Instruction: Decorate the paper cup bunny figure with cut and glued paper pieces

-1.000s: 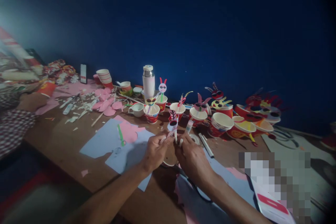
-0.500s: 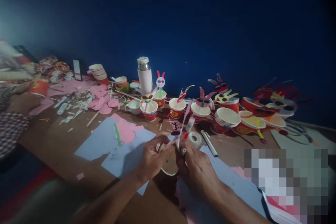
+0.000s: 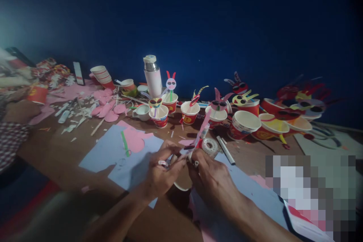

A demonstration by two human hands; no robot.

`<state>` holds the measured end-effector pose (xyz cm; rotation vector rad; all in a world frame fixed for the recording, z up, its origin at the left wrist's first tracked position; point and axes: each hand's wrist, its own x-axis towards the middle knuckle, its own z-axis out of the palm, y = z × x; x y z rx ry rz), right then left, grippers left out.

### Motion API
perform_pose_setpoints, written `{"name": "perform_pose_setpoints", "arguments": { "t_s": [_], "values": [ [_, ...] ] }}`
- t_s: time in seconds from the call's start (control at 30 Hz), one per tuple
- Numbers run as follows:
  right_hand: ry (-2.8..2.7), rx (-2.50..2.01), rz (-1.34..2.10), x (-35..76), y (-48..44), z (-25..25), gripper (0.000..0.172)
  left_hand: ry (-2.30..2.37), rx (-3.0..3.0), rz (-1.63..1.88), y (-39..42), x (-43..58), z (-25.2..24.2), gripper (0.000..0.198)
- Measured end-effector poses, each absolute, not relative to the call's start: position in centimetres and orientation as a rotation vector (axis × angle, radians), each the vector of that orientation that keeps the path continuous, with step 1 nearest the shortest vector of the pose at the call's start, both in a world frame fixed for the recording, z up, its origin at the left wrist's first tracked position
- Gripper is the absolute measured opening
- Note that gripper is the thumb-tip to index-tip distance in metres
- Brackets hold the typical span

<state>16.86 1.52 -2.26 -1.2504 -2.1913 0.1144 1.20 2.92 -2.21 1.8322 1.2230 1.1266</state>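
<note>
While bent low over the near middle of the table (image 3: 56,149), grips one paper figure (image 3: 200,134) from two sides. Pinches its near-left end with the left hand (image 3: 160,176), fingertips closed tight about a small loop. Nips a white straw stub at its base with the right hand (image 3: 211,179), thumb and forefinger shut on it. Lies tipped over, not upright: runs lengthwise from the fingers at near left up to a pink ear strip at far right, aimed past the tape roll (image 3: 210,145) just beyond the right knuckles. Keeps closer to the right hand along most of that length.

Hides part of a paper cup (image 3: 180,186) directly beneath both hands; cannot tell what is inside. Farther off, shows a row of red paper cups (image 3: 189,112), most bearing a sunglassed paper face on a stick. Shows only a pale inside in the wide cup (image 3: 246,121) at right of that row. Same for the white mug (image 3: 141,112) at left of it, near a steel flask (image 3: 153,77). Leaves a second person's checked sleeve (image 3: 10,140) at far left, well apart.
</note>
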Motion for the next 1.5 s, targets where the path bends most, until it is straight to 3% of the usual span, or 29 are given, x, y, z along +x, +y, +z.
{"name": "perform_pose_setpoints", "arguments": {
  "t_s": [0.87,1.1,1.5],
  "values": [
    [-2.290,-1.195,0.187,17.1,1.7,-1.6,0.016,1.227,2.116,1.077,3.1,0.9,-1.7,0.011],
    [-2.238,-1.180,0.056,16.9,2.0,-2.1,0.014,1.225,2.136,1.014,3.3,1.0,-0.9,0.011],
    [-2.255,-1.206,0.293,17.1,1.9,-1.4,0.016,1.290,2.171,0.890,3.5,0.6,-0.7,0.013]
  ]
}}
